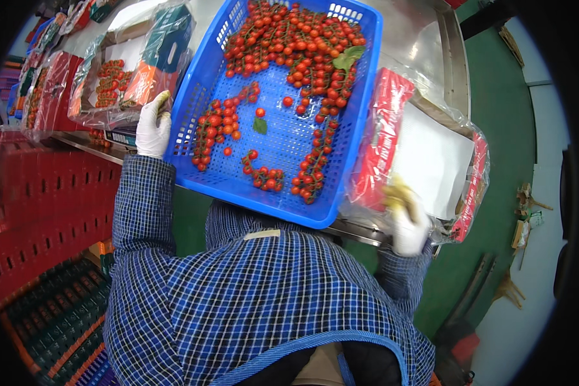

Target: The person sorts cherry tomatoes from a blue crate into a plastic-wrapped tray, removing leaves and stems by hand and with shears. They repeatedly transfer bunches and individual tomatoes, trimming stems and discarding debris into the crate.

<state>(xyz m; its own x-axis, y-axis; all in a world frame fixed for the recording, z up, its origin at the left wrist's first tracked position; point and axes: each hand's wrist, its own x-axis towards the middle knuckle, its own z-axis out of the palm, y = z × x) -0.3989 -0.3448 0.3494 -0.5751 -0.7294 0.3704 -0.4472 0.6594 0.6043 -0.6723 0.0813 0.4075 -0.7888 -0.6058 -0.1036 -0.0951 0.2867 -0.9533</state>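
Note:
A blue plastic crate stands before me with cherry tomatoes on the vine heaped at its far end and smaller trusses nearer. My left hand, in a white glove with yellowed fingertips, is at the crate's left side, by the corner of a plastic-wrapped green and orange carton that holds tomatoes; whether it grips the carton is unclear. My right hand, gloved and blurred, is over the near left part of a red carton in clear film, lined with a white sheet. Its grip cannot be made out.
More wrapped cartons line the metal table's left side. Stacked red cartons and dark green cartons stand at the lower left. The metal table's raised edge runs along the right, beside green floor.

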